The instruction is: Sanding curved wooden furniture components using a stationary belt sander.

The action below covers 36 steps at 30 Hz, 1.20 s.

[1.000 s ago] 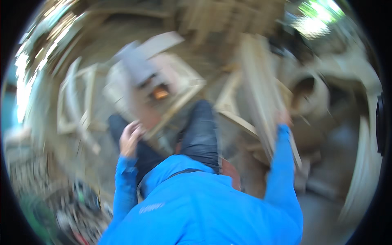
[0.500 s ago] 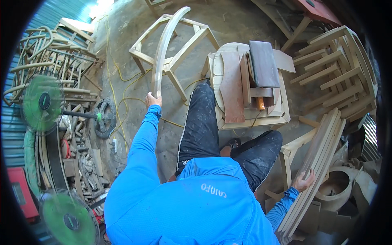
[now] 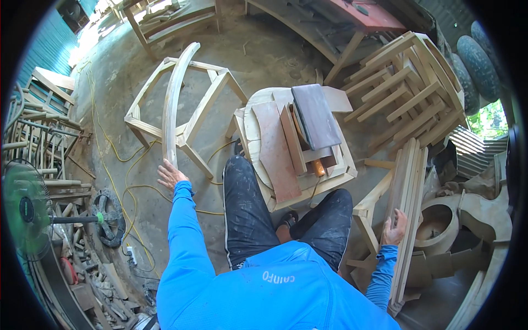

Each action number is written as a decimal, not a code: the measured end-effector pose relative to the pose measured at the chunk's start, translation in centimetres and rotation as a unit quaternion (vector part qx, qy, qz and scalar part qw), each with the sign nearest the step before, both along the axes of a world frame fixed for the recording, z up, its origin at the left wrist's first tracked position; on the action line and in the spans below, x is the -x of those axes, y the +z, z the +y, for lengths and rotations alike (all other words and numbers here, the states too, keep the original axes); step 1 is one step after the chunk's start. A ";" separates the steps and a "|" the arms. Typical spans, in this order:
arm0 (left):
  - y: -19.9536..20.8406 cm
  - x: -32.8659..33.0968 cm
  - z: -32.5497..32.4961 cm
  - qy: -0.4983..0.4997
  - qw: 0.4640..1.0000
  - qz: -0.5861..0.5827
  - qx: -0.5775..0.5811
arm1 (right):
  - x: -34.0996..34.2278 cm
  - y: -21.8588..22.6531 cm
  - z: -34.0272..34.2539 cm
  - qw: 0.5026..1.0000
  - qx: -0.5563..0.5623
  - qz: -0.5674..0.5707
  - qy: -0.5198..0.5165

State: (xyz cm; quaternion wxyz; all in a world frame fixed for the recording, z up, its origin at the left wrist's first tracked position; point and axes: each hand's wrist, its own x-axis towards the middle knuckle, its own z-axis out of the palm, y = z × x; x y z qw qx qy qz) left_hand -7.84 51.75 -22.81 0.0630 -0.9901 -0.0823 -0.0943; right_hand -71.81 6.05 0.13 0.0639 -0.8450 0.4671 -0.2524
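My left hand (image 3: 169, 175) is stretched out with fingers spread, just below the near end of a long curved wooden piece (image 3: 175, 102) that lies across an unfinished wooden frame (image 3: 201, 118). It holds nothing. My right hand (image 3: 395, 228) rests on the edge of a stack of curved wooden boards (image 3: 406, 203) leaning at my right side, fingers laid against it. Between my dark-trousered legs and ahead stands a low wooden stool (image 3: 258, 129) piled with flat boards and a dark slab (image 3: 315, 115).
A green fan (image 3: 25, 209) and a pile of wooden parts fill the left. Yellow cable (image 3: 118, 181) runs over the dusty floor. Stacked wooden frames (image 3: 410, 88) stand at the upper right, with round carved pieces (image 3: 440, 220) at the right edge.
The view has steadied and shifted. My left hand has come off the curved piece's end and now hovers open just below it. My right hand stays on the leaning boards.
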 end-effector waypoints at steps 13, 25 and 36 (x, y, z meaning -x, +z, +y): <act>2.9 0.7 2.1 -0.007 0.988 0.089 0.125 | 0.1 -1.9 2.8 0.997 -0.056 -0.004 0.048; 5.9 2.0 0.0 -0.036 0.998 0.047 0.035 | -3.4 -0.8 2.0 0.994 -0.079 -0.011 0.081; 13.3 0.6 -4.0 -0.106 0.855 0.044 0.506 | -5.3 -2.3 3.5 0.982 -0.110 -0.061 0.142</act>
